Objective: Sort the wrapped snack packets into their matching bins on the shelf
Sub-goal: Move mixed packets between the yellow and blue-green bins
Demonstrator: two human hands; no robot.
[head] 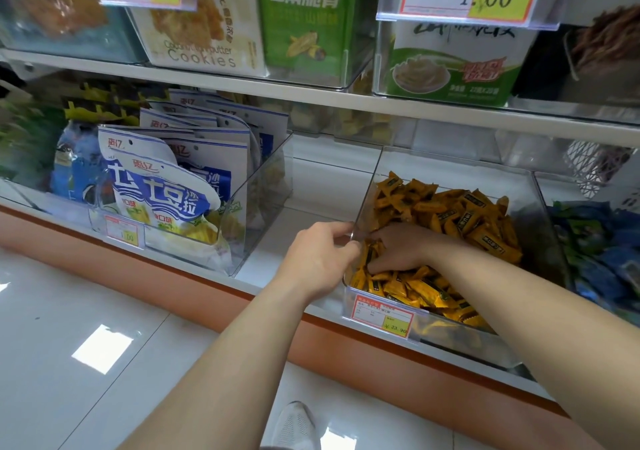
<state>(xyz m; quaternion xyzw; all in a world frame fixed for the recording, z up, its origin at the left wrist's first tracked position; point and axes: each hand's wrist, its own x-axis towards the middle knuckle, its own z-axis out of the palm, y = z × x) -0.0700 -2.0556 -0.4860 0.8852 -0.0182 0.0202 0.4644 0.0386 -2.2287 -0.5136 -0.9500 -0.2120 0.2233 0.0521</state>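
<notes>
Fingers (341, 231) of the left hand (317, 259) curl around the left wall of the clear bin (446, 169) at the shelf's (284, 214) front edge, thumb outside. Right hand (403, 247) lies inside, fingers spread and pressed into the orange snack packets (460, 214) heaped there; blue packets (595, 242) fill the bin alongside.
</notes>
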